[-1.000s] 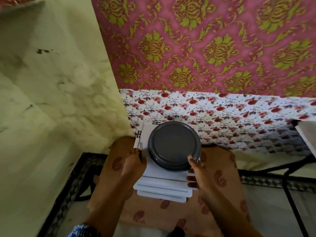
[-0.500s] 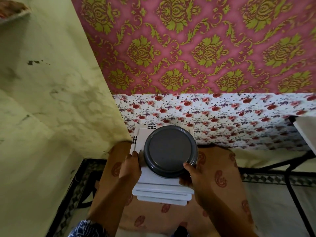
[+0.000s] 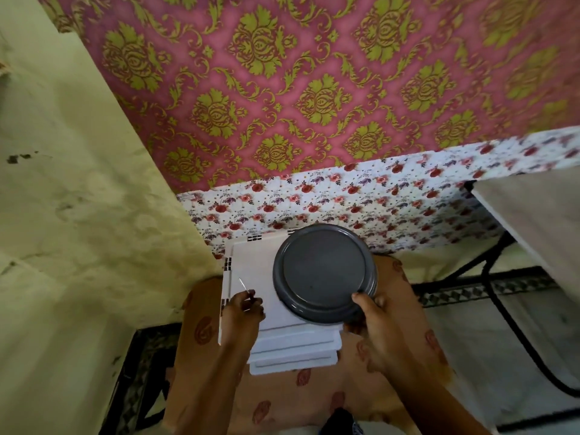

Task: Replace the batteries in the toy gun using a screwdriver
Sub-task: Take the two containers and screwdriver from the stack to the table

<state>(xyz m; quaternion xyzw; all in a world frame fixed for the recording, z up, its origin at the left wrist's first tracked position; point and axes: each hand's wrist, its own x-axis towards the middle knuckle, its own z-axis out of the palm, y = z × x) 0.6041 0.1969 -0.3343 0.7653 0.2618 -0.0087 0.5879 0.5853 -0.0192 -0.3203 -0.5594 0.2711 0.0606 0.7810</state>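
I see my left hand [image 3: 243, 312] pinching a thin screwdriver [image 3: 245, 288] over the white stool [image 3: 251, 271], my right hand [image 3: 375, 324] gripping the near rim of the grey plate [image 3: 323, 273] lying on that stool, bench [image 3: 533, 215] at right, and no toy gun visible.

Two hands in view: left hand [image 3: 243, 312] at 7 o'clock of grey lid, right hand [image 3: 375, 321] at 5 o'clock. One round grey lid [image 3: 323, 273] on top. White slabs [image 3: 295, 346] stacked beneath: at least three stepped edges show at 6 o'clock, full count unclear. One thin metal tool [image 3: 245, 287] pinched in left hand, kind uncertain. One table [image 3: 533, 215], partly seen, at 3 o'clock. One patterned cushion [image 3: 298, 390] under stack.
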